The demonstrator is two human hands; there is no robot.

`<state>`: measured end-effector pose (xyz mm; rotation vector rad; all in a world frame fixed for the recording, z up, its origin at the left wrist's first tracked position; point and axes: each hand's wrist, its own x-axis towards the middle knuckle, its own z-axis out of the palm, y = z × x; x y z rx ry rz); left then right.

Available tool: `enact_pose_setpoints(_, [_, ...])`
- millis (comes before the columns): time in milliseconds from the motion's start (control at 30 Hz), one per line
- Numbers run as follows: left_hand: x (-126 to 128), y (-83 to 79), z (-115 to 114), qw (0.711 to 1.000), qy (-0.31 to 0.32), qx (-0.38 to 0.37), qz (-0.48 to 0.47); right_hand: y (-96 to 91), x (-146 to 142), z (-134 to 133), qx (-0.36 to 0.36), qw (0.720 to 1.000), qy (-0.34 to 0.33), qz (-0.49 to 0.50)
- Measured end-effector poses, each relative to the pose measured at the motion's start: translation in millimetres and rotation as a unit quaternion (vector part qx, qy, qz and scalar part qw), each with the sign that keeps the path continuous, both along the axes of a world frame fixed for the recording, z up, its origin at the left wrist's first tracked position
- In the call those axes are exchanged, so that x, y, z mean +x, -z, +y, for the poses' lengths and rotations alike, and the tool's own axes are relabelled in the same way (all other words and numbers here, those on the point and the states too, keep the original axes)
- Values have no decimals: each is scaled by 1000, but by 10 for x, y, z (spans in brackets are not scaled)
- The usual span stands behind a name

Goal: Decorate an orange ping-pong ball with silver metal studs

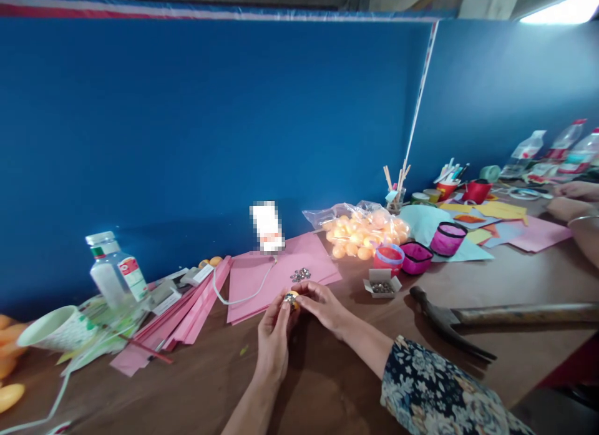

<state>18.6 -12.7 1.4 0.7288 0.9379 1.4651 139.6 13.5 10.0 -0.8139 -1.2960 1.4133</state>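
Between my two hands, above the table's front part, is a small orange ball (292,299) with shiny metal bits covering part of it. My left hand (274,341) is closed around it from the left and below, thumb on the near side. From the right, my right hand (322,305) pinches at the same ball with thumb and forefinger; any small piece between those fingertips is too small to make out. Just beyond lies a loose pile of small silvery pieces, perhaps thumbtacks (300,274), on pink paper (262,276). More of them fill a small white box (382,284) to the right.
A hammer (468,316) lies at the right. Behind are a clear bag of orange balls (360,230) and magenta round pouches (416,258). At left stand a clear bottle (110,273) and a tipped paper cup (53,326). Another person's hands (573,201) rest far right.
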Motion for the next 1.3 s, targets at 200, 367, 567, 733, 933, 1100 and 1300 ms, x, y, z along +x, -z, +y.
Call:
enact_pose_setpoints(200, [-1,17,6,1000,8,7,-3,-13,-3,-7,0,1000,-7,6])
enact_pose_setpoints(367, [-15,18,11,1000,9,16,16,8,3,11,-23,1000,-9,15])
enact_pose_setpoints(567, [-1,-20,-13,1000,6,6,-16,-9,-1,0,-12,999,-22,23])
enact_pose_setpoints(733, [-7,-7,-5,1000,6,-3,-6,21,-24,-13,28,999,-1,-18])
enact_pose_setpoints(933, [12,5,32,1000,-17,-12,12,19,42,65,39,997,16,-68])
enact_pose_setpoints(1100, [12,2,47,998,-47,-27,-24,-105,243,215,115,941,179,-262])
enact_pose_setpoints(1300, [-11,-22,27,997,-52,-48,-28,-252,345,323,133,791,196,-565])
